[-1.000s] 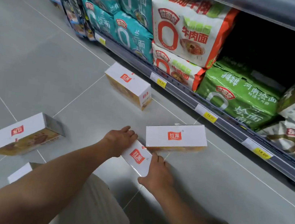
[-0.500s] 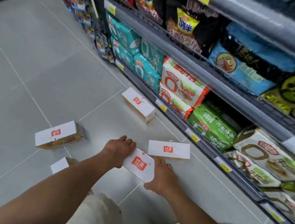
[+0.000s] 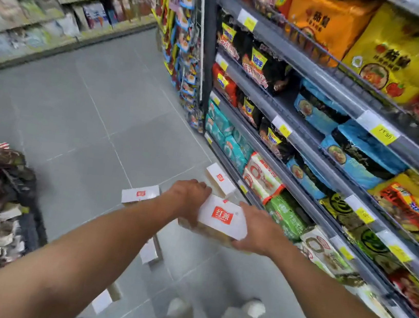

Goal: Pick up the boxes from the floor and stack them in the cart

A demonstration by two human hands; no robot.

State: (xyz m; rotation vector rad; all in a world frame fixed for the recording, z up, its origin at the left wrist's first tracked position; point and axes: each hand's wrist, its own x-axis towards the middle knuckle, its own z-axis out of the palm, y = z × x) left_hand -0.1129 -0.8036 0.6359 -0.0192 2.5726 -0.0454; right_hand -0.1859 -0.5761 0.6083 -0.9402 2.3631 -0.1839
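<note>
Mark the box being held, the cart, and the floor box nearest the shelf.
held box [image 3: 222,216], head view, on its red logo.
cart [image 3: 32,225], head view, dark side wall.
floor box nearest the shelf [image 3: 220,178], head view, white top face.

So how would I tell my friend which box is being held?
Find the snack shelves on the right, then look down at the grey floor beside them. There the left hand and right hand grip one white box with a red logo. It alone is off the floor; the other white boxes lie on it.
</note>
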